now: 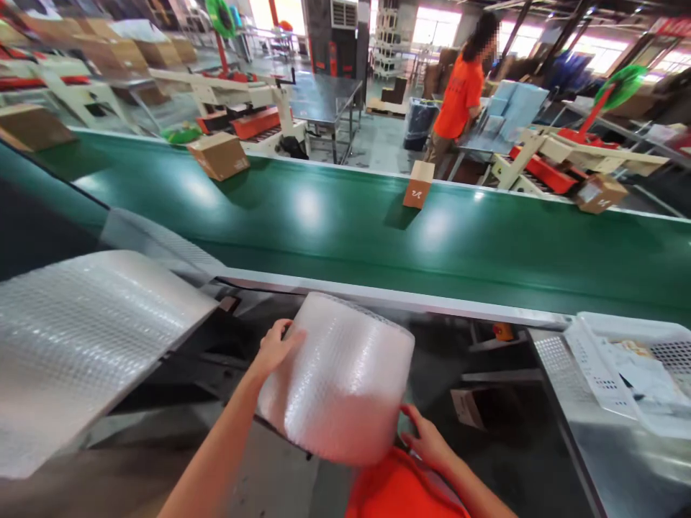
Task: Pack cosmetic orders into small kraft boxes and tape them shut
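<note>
My right hand (429,442), grip unclear | translucent, cylindrical bubble-wrap roll (340,381) between both hands | left hand (276,351) grasping its left end | I judge: steadying roll; next calls for balanced support | flat green conveyor belt (345,230) beyond

A wide, shiny roll of translucent bubble wrap (342,378) is lying at a tilt between the left fingers (275,335) and the right fingers (417,421). Its left side is touching the left ones; its right edge is coming close beside the right ones.
</note>
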### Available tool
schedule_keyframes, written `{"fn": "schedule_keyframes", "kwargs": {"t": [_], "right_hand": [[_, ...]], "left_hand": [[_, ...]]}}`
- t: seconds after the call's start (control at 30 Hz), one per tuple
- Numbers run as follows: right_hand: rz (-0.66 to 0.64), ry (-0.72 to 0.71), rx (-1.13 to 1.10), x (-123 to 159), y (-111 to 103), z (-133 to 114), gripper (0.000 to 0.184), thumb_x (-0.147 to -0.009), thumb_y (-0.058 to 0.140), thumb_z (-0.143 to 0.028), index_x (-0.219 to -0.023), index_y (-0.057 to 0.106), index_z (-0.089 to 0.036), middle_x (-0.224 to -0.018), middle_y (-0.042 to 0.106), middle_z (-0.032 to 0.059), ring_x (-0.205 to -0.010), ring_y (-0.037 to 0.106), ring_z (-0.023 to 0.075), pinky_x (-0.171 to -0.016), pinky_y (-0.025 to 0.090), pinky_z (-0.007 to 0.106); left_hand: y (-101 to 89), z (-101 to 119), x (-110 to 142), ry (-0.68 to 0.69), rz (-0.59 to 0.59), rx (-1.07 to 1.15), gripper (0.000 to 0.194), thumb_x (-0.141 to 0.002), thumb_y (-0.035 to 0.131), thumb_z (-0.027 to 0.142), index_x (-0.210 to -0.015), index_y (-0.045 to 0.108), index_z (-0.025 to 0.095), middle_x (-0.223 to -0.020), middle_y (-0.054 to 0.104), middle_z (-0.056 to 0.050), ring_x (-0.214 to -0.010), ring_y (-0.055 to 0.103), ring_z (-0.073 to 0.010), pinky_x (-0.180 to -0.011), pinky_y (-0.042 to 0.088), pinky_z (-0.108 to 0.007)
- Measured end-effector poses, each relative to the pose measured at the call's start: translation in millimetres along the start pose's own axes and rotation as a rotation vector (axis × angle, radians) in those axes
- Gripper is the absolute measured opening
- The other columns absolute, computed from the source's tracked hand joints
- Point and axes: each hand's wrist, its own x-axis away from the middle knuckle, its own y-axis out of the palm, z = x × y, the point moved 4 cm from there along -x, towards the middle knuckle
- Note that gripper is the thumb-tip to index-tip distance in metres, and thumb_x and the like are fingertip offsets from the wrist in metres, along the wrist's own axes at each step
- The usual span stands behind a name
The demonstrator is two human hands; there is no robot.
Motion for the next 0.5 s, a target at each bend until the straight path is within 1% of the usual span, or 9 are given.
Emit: {"fn": "schedule_keyframes", "kwargs": {"t": [0.03, 0.07, 0.1, 0.17, 0.2, 0.27, 0.37, 0.43, 0.5], "right_hand": [[0.028, 0.056, 0.002, -4.8, -7.2, 6.5, 0.036, -0.061, 0.061, -0.025, -0.096, 0.07, -0.021, -0.118, 0.069, 0.015, -0.119, 0.063, 0.0339, -0.105, 0.048, 0.051], [0.098, 0.098, 0.0, -8.1, -15.6, 9.1, 0.03, -0.062, 0.061, -0.027, -0.091, 0.069, -0.021, -0.113, 0.07, 0.016, -0.115, 0.065, 0.0345, -0.104, 0.049, 0.052], [0.193, 0.121, -0.012, -9.2, -23.5, 7.6, 0.028, -0.066, 0.06, -0.031, -0.091, 0.068, -0.021, -0.113, 0.069, 0.0167, -0.113, 0.066, 0.0341, -0.102, 0.05, 0.051], [0.349, 0.11, -0.071, -5.7, -29.9, -5.2, 0.039, -0.076, 0.056, -0.041, -0.108, 0.065, -0.022, -0.124, 0.063, 0.0163, -0.111, 0.066, 0.0311, -0.097, 0.054, 0.048], [0.376, 0.088, -0.109, -2.7, -26.7, -14.3, 0.045, -0.08, 0.053, -0.046, -0.118, 0.061, -0.023, -0.131, 0.058, 0.0153, -0.112, 0.066, 0.0294, -0.093, 0.056, 0.045], [0.355, 0.032, -0.156, 2.0, -10.8, -32.2, 0.058, -0.082, 0.053, -0.051, -0.132, 0.051, -0.024, -0.14, 0.05, 0.0142, -0.118, 0.062, 0.0282, -0.091, 0.057, 0.042], [0.261, -0.061, -0.161, 0.8, 18.9, -43.3, 0.075, -0.074, 0.066, -0.047, -0.139, 0.043, -0.02, -0.141, 0.047, 0.0159, -0.129, 0.053, 0.0308, -0.104, 0.051, 0.045], [0.203, -0.083, -0.18, -3.0, 31.3, -35.6, 0.077, -0.07, 0.07, -0.036, -0.14, 0.041, -0.023, -0.141, 0.049, 0.0156, -0.132, 0.051, 0.0319, -0.108, 0.047, 0.048], [0.152, -0.034, -0.182, -2.4, 35.2, -19.7, 0.074, -0.071, 0.068, -0.026, -0.14, 0.041, -0.026, -0.142, 0.051, 0.0147, -0.132, 0.052, 0.0324, -0.108, 0.047, 0.049]], "left_hand": [[-0.5, 6.4, 4.0, 0.036, 0.008, 0.0, 0.074, -0.073, 0.056, 0.063, -0.127, 0.053, 0.013, -0.136, 0.058, -0.02, -0.131, 0.051, -0.0354, -0.112, 0.036, -0.047], [0.2, 13.0, 9.2, 0.078, 0.008, 0.002, 0.077, -0.072, 0.056, 0.063, -0.129, 0.051, 0.012, -0.138, 0.056, -0.021, -0.131, 0.051, -0.0342, -0.111, 0.037, -0.045], [1.8, 19.2, 14.8, 0.116, 0.004, 0.0, 0.079, -0.071, 0.057, 0.063, -0.131, 0.049, 0.011, -0.139, 0.055, -0.021, -0.13, 0.052, -0.0333, -0.111, 0.038, -0.044], [5.9, 28.8, 24.8, 0.162, 0.001, -0.018, 0.081, -0.07, 0.06, 0.062, -0.132, 0.048, 0.012, -0.14, 0.055, -0.02, -0.129, 0.053, -0.0329, -0.111, 0.039, -0.044], [7.5, 31.9, 27.9, 0.17, 0.008, -0.033, 0.081, -0.07, 0.061, 0.062, -0.133, 0.048, 0.014, -0.141, 0.055, -0.019, -0.13, 0.052, -0.0332, -0.112, 0.038, -0.045], [9.0, 33.9, 29.4, 0.162, 0.026, -0.063, 0.079, -0.069, 0.062, 0.062, -0.131, 0.05, 0.015, -0.141, 0.055, -0.018, -0.132, 0.051, -0.0346, -0.113, 0.037, -0.047], [5.9, 25.9, 24.5, 0.1, 0.001, -0.088, 0.074, -0.068, 0.056, 0.062, -0.125, 0.054, 0.014, -0.135, 0.061, -0.018, -0.127, 0.055, -0.0347, -0.11, 0.04, -0.047], [-1.4, 16.6, 24.8, 0.036, -0.024, -0.091, 0.073, -0.068, 0.049, 0.063, -0.121, 0.055, 0.012, -0.129, 0.064, -0.02, -0.12, 0.061, -0.034, -0.106, 0.045, -0.046], [-10.0, 11.0, 31.5, -0.007, -0.022, -0.119, 0.076, -0.069, 0.044, 0.066, -0.119, 0.056, 0.011, -0.124, 0.067, -0.021, -0.113, 0.065, -0.0341, -0.101, 0.05, -0.045]]}}
